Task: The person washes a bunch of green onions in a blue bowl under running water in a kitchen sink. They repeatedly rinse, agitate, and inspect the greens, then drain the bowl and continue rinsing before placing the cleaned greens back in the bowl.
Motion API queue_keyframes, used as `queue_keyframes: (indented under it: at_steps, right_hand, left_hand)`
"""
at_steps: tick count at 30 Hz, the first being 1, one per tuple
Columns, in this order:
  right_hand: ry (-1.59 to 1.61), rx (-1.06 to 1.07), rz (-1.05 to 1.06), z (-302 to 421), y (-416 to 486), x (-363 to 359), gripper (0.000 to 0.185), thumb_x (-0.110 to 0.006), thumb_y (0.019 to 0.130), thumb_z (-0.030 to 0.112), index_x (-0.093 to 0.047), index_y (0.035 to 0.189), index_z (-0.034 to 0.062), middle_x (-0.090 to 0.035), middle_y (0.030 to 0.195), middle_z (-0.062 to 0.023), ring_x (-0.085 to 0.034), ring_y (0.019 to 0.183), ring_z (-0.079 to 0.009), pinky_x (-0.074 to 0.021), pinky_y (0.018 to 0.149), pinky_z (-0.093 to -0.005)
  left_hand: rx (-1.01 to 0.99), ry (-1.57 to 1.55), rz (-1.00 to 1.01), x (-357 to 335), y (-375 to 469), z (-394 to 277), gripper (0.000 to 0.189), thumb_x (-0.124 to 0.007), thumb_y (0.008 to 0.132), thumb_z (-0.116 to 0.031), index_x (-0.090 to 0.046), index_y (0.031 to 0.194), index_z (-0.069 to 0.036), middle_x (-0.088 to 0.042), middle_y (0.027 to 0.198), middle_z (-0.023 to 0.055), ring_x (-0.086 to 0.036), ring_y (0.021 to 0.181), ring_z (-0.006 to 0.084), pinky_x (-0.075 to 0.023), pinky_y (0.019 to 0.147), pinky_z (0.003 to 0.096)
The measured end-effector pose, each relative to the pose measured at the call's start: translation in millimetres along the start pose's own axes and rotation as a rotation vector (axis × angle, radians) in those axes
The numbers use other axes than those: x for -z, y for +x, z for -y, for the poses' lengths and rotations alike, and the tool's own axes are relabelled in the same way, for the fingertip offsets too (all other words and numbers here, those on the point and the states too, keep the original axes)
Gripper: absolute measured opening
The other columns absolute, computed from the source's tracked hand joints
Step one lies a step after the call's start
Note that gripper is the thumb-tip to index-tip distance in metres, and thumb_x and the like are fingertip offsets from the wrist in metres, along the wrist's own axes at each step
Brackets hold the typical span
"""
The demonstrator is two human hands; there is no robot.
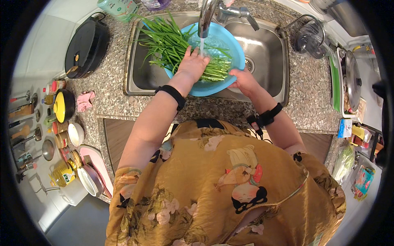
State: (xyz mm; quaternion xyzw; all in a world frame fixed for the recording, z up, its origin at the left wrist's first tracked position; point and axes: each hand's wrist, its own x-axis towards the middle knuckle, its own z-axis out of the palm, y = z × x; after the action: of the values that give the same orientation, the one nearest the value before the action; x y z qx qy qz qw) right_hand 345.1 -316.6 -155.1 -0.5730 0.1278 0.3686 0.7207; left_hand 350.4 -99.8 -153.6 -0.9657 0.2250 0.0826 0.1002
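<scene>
A light-blue plastic basin (239, 50) sits tilted over the double-bowl steel sink. A bunch of garlic chives (172, 43) lies across it. The pale stem ends rest in the water, and the leaves hang past the basin's left side. My left hand (194, 64) lies palm down on the bunch, fingers spread, close to the running stream. At the basin's right edge, my right hand (243, 80) grips the rim with the thumb on top; its other fingers are partly hidden. Water pours from the chrome faucet (204, 24) into the basin.
Around the basin is the steel sink (266, 58), set in a granite countertop (114, 61). A black appliance (87, 46) and a pink cloth (85, 101) are on the left. A faucet lever (251, 20) projects above the right bowl. A plastic-covered dark item (311, 41) stands to the right.
</scene>
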Motion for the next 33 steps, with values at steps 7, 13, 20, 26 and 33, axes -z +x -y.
queue_keyframes:
  at_steps: [7, 13, 20, 26, 33]
  right_hand:
    - [-0.001, -0.01, -0.035, -3.7, 2.1, 3.1, 0.037, -0.05, 0.088, 0.011, -0.047, 0.124, 0.0029, -0.062, 0.106, -0.0119, -0.066, 0.088, -0.0227, -0.0594, 0.07, -0.038]
    - [0.011, 0.01, -0.04, -4.9, 0.8, 3.8, 0.038, -0.05, 0.088, 0.012, -0.047, 0.125, 0.004, -0.062, 0.109, -0.0117, -0.066, 0.09, -0.0241, -0.0596, 0.069, -0.0392]
    - [0.007, -0.009, -0.037, -2.6, -0.2, 3.4, 0.041, -0.05, 0.085, 0.009, -0.045, 0.125, 0.0003, -0.06, 0.112, -0.0136, -0.066, 0.09, -0.0258, -0.0595, 0.072, -0.0407]
    - [0.044, -0.003, -0.045, -6.4, 1.9, 3.6, 0.041, -0.051, 0.085, 0.009, -0.046, 0.124, -0.0008, -0.06, 0.112, -0.014, -0.066, 0.089, -0.0258, -0.0591, 0.073, -0.0409]
    - [0.042, 0.011, -0.023, -6.8, 1.6, 2.9, 0.042, -0.051, 0.085, 0.01, -0.046, 0.124, -0.0016, -0.06, 0.112, -0.0146, -0.067, 0.089, -0.0264, -0.059, 0.075, -0.0411]
  left_hand:
    - [-0.16, -0.28, 0.318, 30.0, 10.0, 22.1, 0.036, -0.066, 0.082, -0.036, -0.063, 0.11, -0.014, -0.067, 0.102, 0.0084, -0.06, 0.105, 0.0282, -0.0311, 0.103, 0.0532]
    - [-0.102, -0.086, 0.228, 62.6, 17.9, 9.9, 0.074, -0.082, 0.056, -0.048, -0.058, 0.117, -0.013, -0.06, 0.117, 0.0097, -0.055, 0.112, 0.0281, -0.0343, 0.099, 0.0508]
    - [-0.153, -0.071, 0.038, 40.7, 15.4, -5.6, 0.099, -0.084, 0.055, -0.05, -0.04, 0.131, -0.004, -0.041, 0.142, 0.0148, -0.038, 0.131, 0.0325, -0.0284, 0.107, 0.0492]
    - [0.041, -0.207, 0.378, 43.8, 22.8, -4.1, 0.089, -0.079, 0.059, -0.058, -0.047, 0.122, -0.003, -0.065, 0.108, 0.0151, -0.061, 0.106, 0.0276, -0.0335, 0.102, 0.0404]
    - [0.018, -0.126, 0.217, 54.8, 2.0, -0.3, 0.102, -0.077, 0.065, -0.055, -0.033, 0.143, -0.006, -0.05, 0.133, 0.013, -0.047, 0.125, 0.0278, -0.0219, 0.111, 0.052]
